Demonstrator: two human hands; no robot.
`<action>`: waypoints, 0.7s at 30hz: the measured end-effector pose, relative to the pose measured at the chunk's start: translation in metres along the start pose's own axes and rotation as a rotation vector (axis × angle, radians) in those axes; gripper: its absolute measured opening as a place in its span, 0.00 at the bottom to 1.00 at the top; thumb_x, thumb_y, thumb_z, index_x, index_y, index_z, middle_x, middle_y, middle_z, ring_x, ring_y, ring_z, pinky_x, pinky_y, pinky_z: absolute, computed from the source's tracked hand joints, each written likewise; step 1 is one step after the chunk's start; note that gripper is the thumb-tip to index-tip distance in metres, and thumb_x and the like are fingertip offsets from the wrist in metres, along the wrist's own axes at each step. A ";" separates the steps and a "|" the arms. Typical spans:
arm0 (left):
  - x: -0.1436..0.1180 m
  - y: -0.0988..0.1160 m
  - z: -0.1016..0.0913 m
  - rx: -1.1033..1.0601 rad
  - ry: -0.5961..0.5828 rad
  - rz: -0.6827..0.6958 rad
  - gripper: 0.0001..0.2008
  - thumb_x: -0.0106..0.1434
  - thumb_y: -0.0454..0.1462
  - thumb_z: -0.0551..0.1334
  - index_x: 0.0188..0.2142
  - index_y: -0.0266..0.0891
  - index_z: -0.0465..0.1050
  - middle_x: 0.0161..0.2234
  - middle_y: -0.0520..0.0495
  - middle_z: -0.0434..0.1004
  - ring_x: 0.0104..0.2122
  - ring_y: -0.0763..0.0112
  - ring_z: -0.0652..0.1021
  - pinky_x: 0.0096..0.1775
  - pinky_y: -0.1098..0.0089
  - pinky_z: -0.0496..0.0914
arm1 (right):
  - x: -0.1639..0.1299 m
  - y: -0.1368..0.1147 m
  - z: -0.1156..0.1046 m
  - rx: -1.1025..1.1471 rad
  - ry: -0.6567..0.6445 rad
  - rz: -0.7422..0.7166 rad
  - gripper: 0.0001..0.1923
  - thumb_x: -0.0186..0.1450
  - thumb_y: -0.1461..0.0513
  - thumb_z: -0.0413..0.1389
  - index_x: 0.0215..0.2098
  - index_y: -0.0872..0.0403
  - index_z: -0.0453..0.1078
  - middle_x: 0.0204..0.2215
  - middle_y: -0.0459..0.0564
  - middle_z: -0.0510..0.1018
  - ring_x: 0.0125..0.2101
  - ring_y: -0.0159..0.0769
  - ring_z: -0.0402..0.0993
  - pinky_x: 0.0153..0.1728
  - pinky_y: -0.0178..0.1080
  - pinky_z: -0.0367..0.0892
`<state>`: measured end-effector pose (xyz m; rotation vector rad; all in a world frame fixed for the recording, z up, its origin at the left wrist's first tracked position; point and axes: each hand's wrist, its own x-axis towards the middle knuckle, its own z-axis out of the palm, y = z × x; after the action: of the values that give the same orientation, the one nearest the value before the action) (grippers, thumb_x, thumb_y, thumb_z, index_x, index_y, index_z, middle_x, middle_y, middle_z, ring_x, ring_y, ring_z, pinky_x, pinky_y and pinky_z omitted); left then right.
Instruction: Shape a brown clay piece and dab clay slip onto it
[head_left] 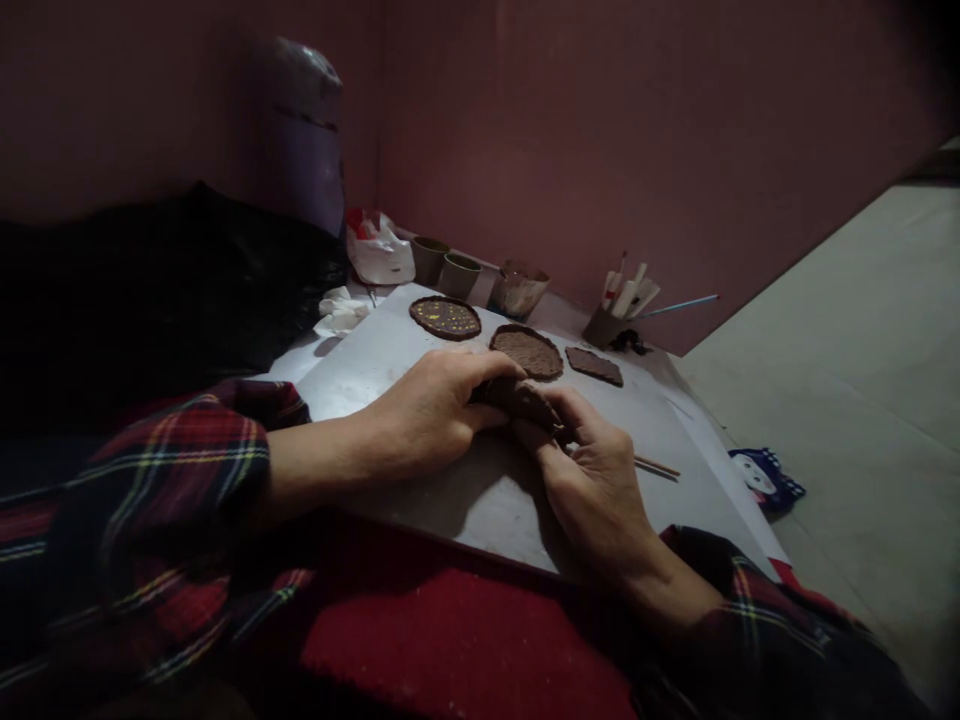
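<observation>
Between my two hands a flat dark brown piece, which looks like clay (523, 402), is held tilted above the white board (480, 500). My left hand (442, 400) pinches its left edge between thumb and fingers. At its right edge, my right hand (589, 470) grips it with the thumb in front and fingers curled behind. Just beyond lie a round brown disc with a raised rim (526, 353), a similar disc with yellow specks (445, 317) and a small brown slab (594, 366). A thin stick (657, 467) lies right of my right hand, partly hidden by it.
Along the wall stand two dark cups (460, 272), a stained container (519, 290) and a pot of brushes and sticks (606, 325). Crumpled tissue (343, 311) and a white-red bag (379, 248) are at left, near black plastic (172, 290). A blue patterned item (766, 480) lies lower right.
</observation>
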<state>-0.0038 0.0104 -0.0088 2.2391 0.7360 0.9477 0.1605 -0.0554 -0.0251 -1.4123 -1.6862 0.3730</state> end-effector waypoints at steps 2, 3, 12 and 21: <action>0.000 0.001 0.000 -0.024 0.009 -0.009 0.17 0.57 0.26 0.62 0.46 0.36 0.74 0.41 0.47 0.79 0.42 0.66 0.77 0.47 0.66 0.69 | -0.001 0.000 0.000 0.025 0.011 -0.014 0.06 0.64 0.64 0.55 0.39 0.49 0.71 0.35 0.43 0.79 0.34 0.33 0.73 0.37 0.35 0.66; 0.000 0.002 0.000 -0.035 0.013 -0.015 0.16 0.58 0.27 0.62 0.46 0.36 0.74 0.41 0.48 0.79 0.42 0.66 0.77 0.46 0.66 0.69 | -0.001 -0.001 0.000 0.029 0.021 -0.020 0.06 0.64 0.64 0.55 0.39 0.49 0.71 0.35 0.42 0.79 0.34 0.32 0.73 0.36 0.35 0.66; 0.000 0.005 -0.001 -0.026 0.067 0.051 0.16 0.58 0.27 0.62 0.46 0.37 0.73 0.42 0.49 0.79 0.42 0.67 0.77 0.45 0.68 0.69 | 0.000 0.000 0.001 -0.022 0.061 -0.022 0.08 0.64 0.65 0.55 0.41 0.50 0.70 0.35 0.45 0.78 0.35 0.34 0.73 0.37 0.37 0.67; 0.000 0.007 -0.003 -0.035 0.047 0.052 0.15 0.59 0.27 0.61 0.46 0.38 0.72 0.42 0.49 0.79 0.42 0.68 0.77 0.44 0.68 0.69 | -0.001 -0.004 0.000 0.098 0.131 -0.004 0.07 0.63 0.65 0.56 0.40 0.50 0.71 0.35 0.44 0.78 0.35 0.35 0.74 0.38 0.39 0.68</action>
<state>-0.0043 0.0064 -0.0027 2.2213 0.6799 1.0335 0.1579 -0.0575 -0.0222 -1.3324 -1.5440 0.3491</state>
